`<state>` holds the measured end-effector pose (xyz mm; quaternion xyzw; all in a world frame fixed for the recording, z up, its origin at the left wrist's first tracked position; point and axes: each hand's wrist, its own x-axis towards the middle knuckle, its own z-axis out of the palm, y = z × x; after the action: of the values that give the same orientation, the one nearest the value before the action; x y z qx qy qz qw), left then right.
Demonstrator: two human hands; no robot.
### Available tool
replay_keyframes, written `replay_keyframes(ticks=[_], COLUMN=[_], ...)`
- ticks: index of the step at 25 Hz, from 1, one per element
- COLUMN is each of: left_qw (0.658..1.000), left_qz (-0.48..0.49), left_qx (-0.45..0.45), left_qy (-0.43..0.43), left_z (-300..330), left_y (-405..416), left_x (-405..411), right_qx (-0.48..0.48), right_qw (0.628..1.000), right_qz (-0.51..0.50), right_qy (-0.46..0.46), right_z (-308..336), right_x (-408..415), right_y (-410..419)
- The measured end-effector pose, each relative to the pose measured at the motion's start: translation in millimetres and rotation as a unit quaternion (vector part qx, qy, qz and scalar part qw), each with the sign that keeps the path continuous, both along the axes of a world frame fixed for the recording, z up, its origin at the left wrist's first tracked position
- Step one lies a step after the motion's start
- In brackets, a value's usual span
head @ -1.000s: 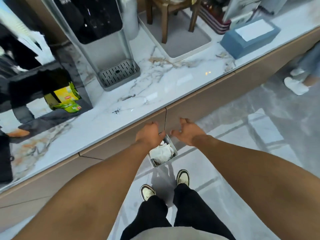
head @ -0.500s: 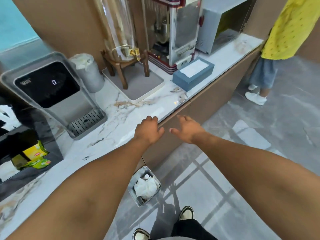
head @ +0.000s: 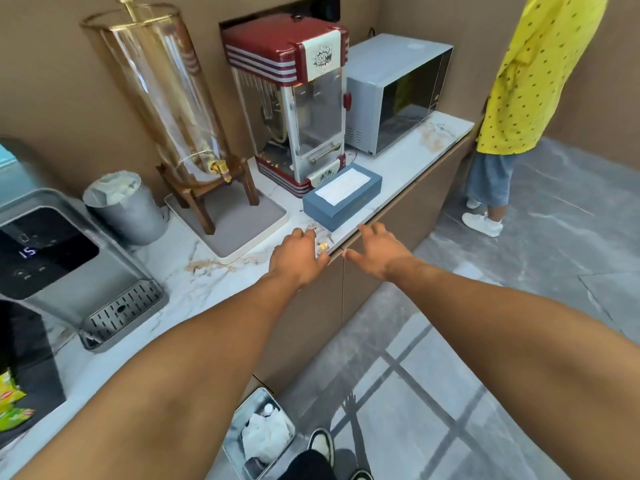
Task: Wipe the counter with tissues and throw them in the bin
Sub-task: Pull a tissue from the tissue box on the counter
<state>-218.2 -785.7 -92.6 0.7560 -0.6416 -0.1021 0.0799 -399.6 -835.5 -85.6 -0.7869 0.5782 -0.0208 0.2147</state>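
Observation:
A blue tissue box [head: 341, 199] with a white tissue showing on top sits on the white marble counter [head: 207, 282], near its front edge. My left hand [head: 298, 259] hovers over the counter edge just short of the box, fingers loosely curled, holding nothing. My right hand [head: 377, 252] is stretched out beside it over the cabinet front, fingers spread and empty. On the floor by my feet stands a square metal bin [head: 258, 434] with crumpled white tissues inside.
Behind the box stand a red popcorn machine [head: 294, 98], a grey microwave [head: 391, 91] and a glass drink dispenser [head: 166, 98] on a tray. A water dispenser [head: 69, 271] and a small lined pail [head: 121, 206] are left. A person in a yellow shirt [head: 530, 81] stands at the counter's far end.
My view has lifted from the bin up to the counter. Both hands have risen from over the bin and reached forward toward the tissue box.

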Motion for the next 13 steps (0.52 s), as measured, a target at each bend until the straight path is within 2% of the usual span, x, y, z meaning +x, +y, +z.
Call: replay_keyframes(ticks=[6, 13], left_qw=[1.000, 0.999], left_qz=[-0.004, 0.003], left_qx=[0.000, -0.003], left_qy=[0.011, 0.051], left_z=[-13, -43], left_y=[-69, -180], left_x=[3, 25], right_qx=[-0.005, 0.002], right_qw=[1.000, 0.999], right_qz=[-0.014, -0.004], right_qy=[0.010, 0.039], right_z=[-12, -49], right_x=[-5, 17], right_y=[-67, -183])
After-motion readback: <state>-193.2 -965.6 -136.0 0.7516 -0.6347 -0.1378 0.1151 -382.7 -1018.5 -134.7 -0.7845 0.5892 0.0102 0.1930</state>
